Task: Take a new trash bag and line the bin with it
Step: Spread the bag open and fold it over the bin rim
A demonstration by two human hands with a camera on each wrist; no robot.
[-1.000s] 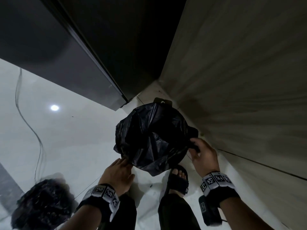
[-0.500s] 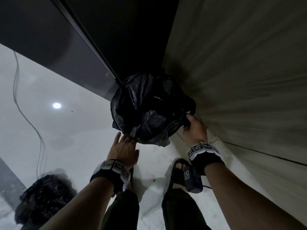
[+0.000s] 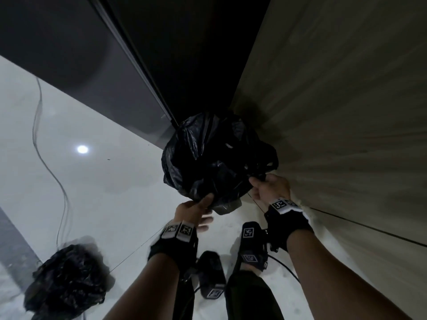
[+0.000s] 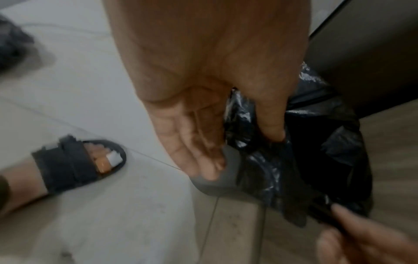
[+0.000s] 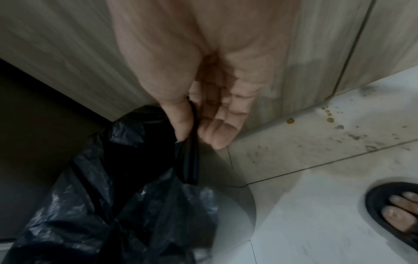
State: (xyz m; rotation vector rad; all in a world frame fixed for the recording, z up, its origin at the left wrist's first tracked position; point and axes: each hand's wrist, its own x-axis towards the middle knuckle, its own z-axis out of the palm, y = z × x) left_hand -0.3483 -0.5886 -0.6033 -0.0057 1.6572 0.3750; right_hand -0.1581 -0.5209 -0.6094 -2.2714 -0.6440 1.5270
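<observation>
A crumpled black trash bag (image 3: 215, 158) balloons over a small grey bin, of which only a bit of rim (image 3: 227, 207) shows, in the corner between a dark cabinet and a wood-grain wall. My left hand (image 3: 204, 210) is at the near side: its thumb presses the bag (image 4: 294, 160) from above while the fingers lie against the grey bin rim (image 4: 226, 178) below. On the right side, my right hand (image 3: 256, 183) pinches a strip of the bag's edge (image 5: 192, 160) between thumb and fingers, beside the bin wall (image 5: 230, 205). The bin's inside is hidden.
Another stuffed black bag (image 3: 67, 280) lies on the pale tiled floor at lower left, beside a thin cable (image 3: 53, 176). My sandalled feet (image 3: 211, 276) stand just behind the bin. Yellowish stains (image 5: 328, 116) dot the floor by the wood-grain wall (image 3: 346, 112).
My left hand went from lying flat below the bag to pinching its near edge with the thumb on top. The right hand kept its hold on the bag's right edge.
</observation>
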